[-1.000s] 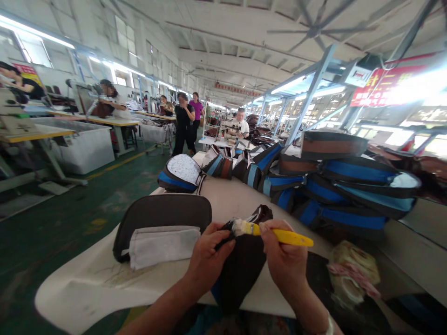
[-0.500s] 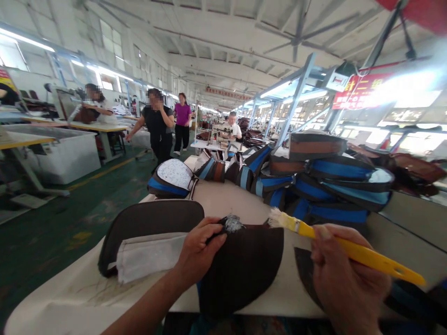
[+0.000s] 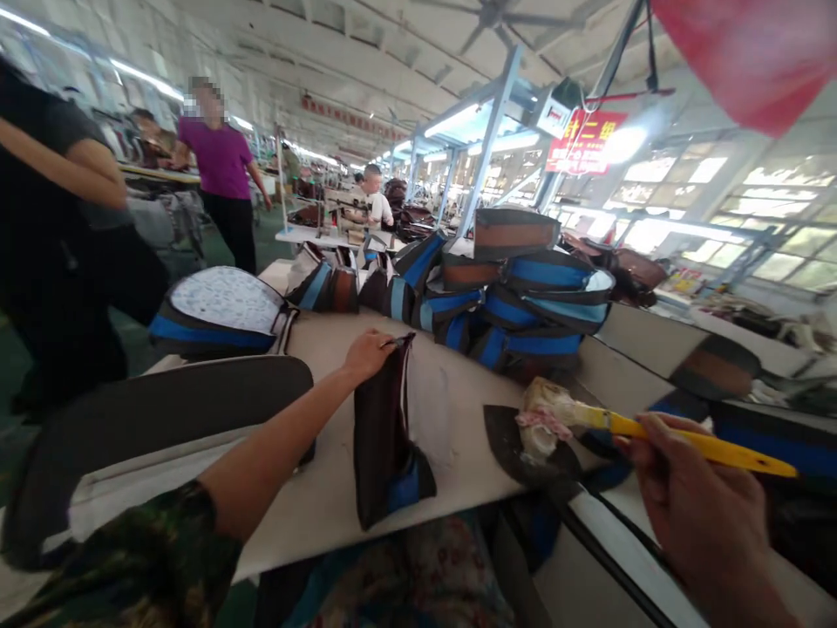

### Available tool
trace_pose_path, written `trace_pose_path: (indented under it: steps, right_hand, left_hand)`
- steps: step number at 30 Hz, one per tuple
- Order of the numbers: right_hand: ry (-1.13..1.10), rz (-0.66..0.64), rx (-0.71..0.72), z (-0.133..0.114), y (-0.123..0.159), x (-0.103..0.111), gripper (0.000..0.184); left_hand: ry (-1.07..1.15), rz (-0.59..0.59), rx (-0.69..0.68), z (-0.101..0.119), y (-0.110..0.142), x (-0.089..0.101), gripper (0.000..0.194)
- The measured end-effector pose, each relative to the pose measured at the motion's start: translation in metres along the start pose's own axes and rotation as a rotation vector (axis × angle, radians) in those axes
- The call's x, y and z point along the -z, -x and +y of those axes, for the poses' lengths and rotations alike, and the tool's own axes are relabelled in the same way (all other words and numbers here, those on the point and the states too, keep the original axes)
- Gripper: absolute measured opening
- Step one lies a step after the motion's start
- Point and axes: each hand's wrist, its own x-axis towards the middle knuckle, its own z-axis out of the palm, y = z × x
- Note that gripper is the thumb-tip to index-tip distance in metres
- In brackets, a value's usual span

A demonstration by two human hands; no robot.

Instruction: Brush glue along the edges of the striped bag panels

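Observation:
My left hand [image 3: 370, 356] is closed on the far top end of a dark fabric bag piece [image 3: 379, 436], which stands folded on the pale table [image 3: 327, 497] with a blue patch at its near end. In my right hand [image 3: 699, 506] is a yellow-handled paintbrush [image 3: 706, 443]. Its bristles reach to a glue-crusted container [image 3: 540, 427] with a pinkish rag-like bit on its side. That container rests on a dark fabric piece [image 3: 500, 440]. Left of my arm lies a large dark rounded panel [image 3: 196, 397] with a whitish strip [image 3: 163, 471] on it.
Several blue, grey and brown bag parts [image 3: 523, 301] are piled at the back of the table. A rounded part with a white patterned lining [image 3: 226, 301] sits back left. One person in black [image 3: 58, 218] is close at the left; another in purple [image 3: 219, 161] is behind.
My left hand has moved the bag piece farther away and turned it upright. My right hand has brought the brush from beside the piece to the container. The view swung right; the person in black came closer.

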Motion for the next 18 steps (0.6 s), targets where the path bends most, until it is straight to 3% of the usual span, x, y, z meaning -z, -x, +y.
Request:
trace_pose_path:
  steps: [5,9,12,13,15,18]
  right_hand:
    - [0.357,-0.266,-0.073,0.083,-0.049,0.039,0.049]
    - [0.505,-0.351,-0.11,0.154,-0.076,0.052,0.055]
    - [0.621,-0.387,-0.117,0.196,-0.087,0.047,0.055]
    - [0.663,-0.397,-0.112,0.207,-0.09,0.044,0.052]
    - [0.745,-0.424,-0.094,0.225,-0.096,0.039,0.044]
    - [0.837,-0.459,-0.059,0.242,-0.104,0.036,0.035]
  left_hand:
    - [0.173,0.098,0.145,-0.023,0.04,-0.009,0.056]
    - [0.264,0.094,0.158,-0.023,0.122,-0.006,0.069]
    - [0.121,0.018,-0.076,-0.014,0.193,-0.015,0.073]
    - [0.042,0.043,-0.129,-0.011,0.212,-0.022,0.08]
    - [-0.155,0.105,-0.116,-0.003,0.238,-0.036,0.088]
    - [-0.345,0.194,-0.043,0.004,0.248,-0.054,0.074]
